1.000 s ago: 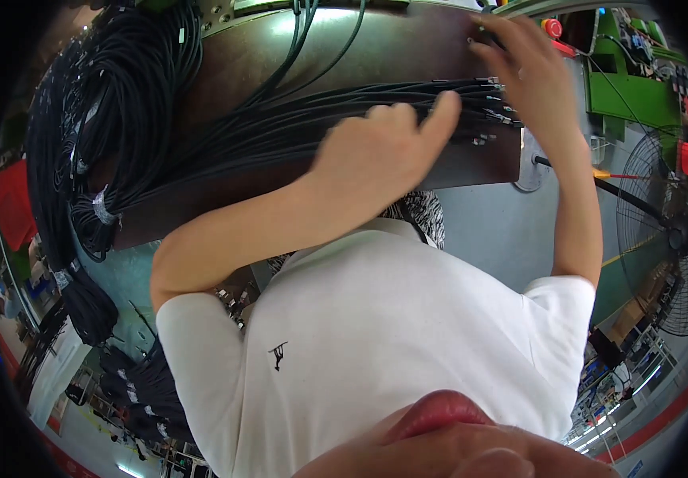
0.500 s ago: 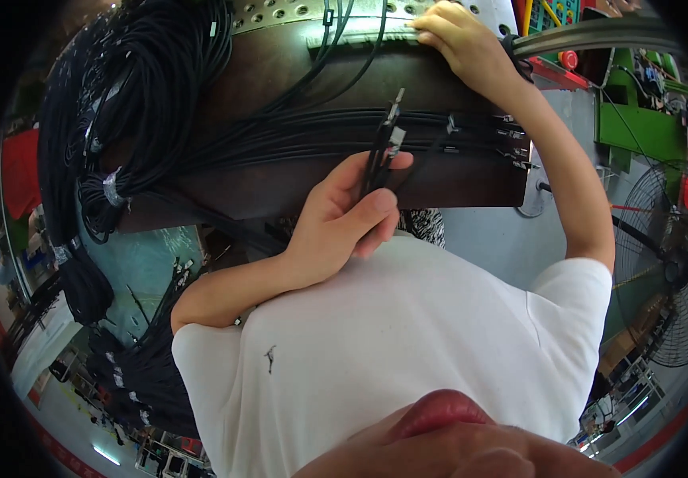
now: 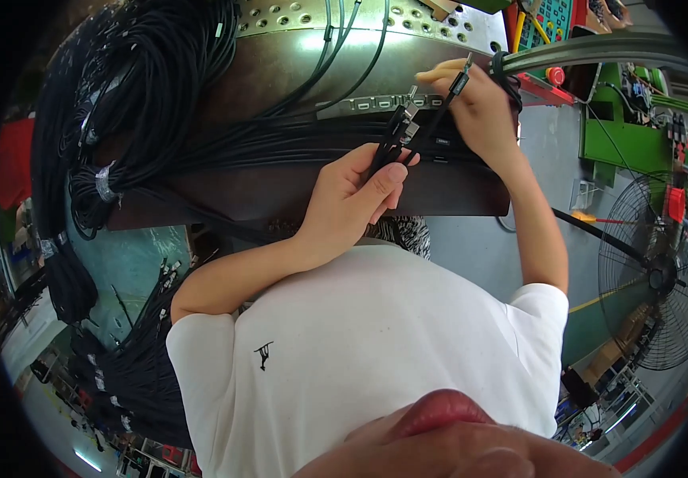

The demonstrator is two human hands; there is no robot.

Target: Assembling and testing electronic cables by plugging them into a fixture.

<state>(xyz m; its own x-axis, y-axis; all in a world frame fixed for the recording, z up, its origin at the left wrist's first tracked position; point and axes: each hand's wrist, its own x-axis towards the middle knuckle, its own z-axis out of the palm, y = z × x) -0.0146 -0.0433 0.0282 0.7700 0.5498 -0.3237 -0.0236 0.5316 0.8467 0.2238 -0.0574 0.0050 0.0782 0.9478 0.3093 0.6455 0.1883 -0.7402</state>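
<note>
Left hand [image 3: 352, 195] grips a few black cables [image 3: 390, 145], plugs [image 3: 411, 130] up, over brown table [image 3: 455, 195] – these seem gathered; long cable bundle [image 3: 296, 145] there looks left to do – right hand [image 3: 483, 115] blurred, can't tell its grip

black cables [image 3: 390, 143] | in left hand [image 3: 348, 195] | plug ends [image 3: 411, 130] (silver) pointing away

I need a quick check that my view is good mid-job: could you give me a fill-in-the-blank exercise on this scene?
1. The cables in the left hand are ____ in colour.
2. The fan is beyond the right hand, on the picture's ____ side.
3. Apart from a small dark figure, the shirt is ____.
4. In the picture, the big coil lies to the left hand's ____.

Missing words: black; right; white; left.
</note>
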